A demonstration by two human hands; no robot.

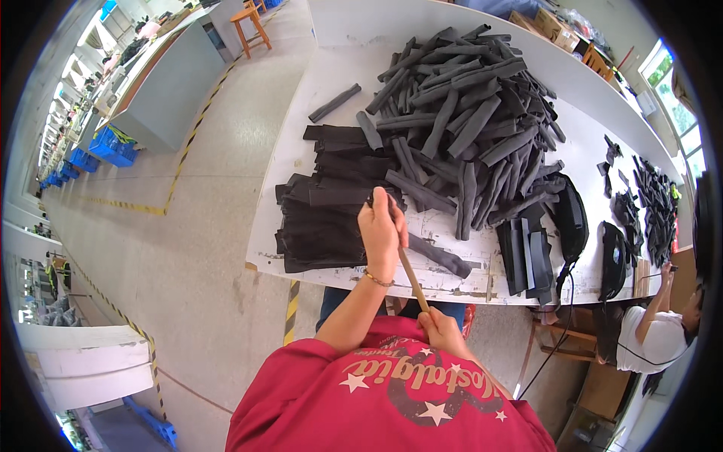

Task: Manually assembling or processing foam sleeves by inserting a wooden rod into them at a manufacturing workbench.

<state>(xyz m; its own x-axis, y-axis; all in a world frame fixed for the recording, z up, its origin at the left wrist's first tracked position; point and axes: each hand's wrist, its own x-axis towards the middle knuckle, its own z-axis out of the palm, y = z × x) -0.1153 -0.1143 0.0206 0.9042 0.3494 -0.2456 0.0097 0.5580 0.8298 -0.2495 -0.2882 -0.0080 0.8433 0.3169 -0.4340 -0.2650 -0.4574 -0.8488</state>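
Right hand [439, 325] sits closest to me, fingers clenched round the low end of a wooden stick [412, 277]. Up the stick, my left hand [382, 230] grips a black fabric strip [440, 256] at the tabletop [301, 120] edge. I'd keep the stick straight and the strip taut. Flat black pieces [320, 218] lie left, rolled tubes [467, 113] beyond.
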